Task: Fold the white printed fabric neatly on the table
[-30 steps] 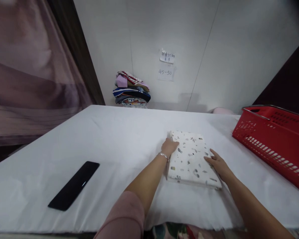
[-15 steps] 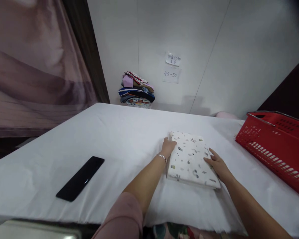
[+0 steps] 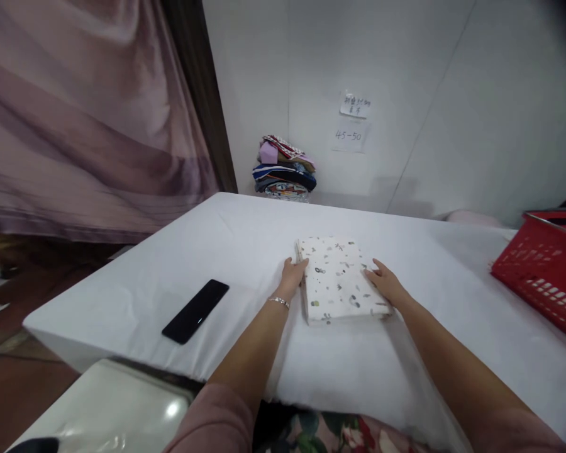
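Note:
A folded white cloth (image 3: 342,277) printed with small grey and green figures lies on the white-covered table in front of me. My left hand (image 3: 292,275) grips its left edge, thumb over the top and the other fingers along the side, partly hidden. At the opposite edge, my right hand (image 3: 385,284) holds the cloth with the thumb on top; some fingertips are out of sight behind the edge. A silver bracelet (image 3: 280,302) circles my left wrist.
A black phone (image 3: 195,311) lies left of my arms on the table (image 3: 245,233). Stacked folded clothes (image 3: 285,170) stand at the back by the wall. At the right is a red plastic basket (image 3: 542,270). A white stool-like surface (image 3: 108,402) sits below the front edge.
The folded cloth has shifted left across the table, closer to the phone, with both hands on its sides. My view has turned left, showing more of the floor.

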{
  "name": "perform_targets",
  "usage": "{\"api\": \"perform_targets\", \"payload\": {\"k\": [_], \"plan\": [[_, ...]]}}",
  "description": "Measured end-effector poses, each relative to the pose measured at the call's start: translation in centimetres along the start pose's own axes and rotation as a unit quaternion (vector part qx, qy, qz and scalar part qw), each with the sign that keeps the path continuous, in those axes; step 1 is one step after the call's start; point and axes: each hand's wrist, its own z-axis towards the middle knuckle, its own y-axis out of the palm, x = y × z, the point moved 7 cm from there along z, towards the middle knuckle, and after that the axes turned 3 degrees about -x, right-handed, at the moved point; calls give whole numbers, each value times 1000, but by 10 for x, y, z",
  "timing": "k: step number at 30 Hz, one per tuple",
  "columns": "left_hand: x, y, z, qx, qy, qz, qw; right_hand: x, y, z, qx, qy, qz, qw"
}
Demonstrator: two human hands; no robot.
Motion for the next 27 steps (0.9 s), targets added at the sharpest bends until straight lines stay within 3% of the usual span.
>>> {"api": "perform_targets", "payload": {"k": [4,9,12,16,20,23,27], "plan": [[-7,0,-18,-39,11,-8,999,16,-11,-28,-12,11,-52,999],[1,4,-32,-69,54,95,992,29,-15,-52,-6,13,-77,997],[6,9,-36,-65,65,144,985,27,-19,-50,8,14,-58,998],[2,25,-54,-79,69,97,990,29,-43,-36,61,11,-7,998],[-12,37,-74,-111,54,40,992,47,-60,-26,85,10,-93,992],[-22,36,-79,-128,2,-9,992,47,-56,-33,107,-59,-188,974],[-25,23,-72,-102,-26,-55,993,13,-26,-63,124,-224,-227,940]]}}
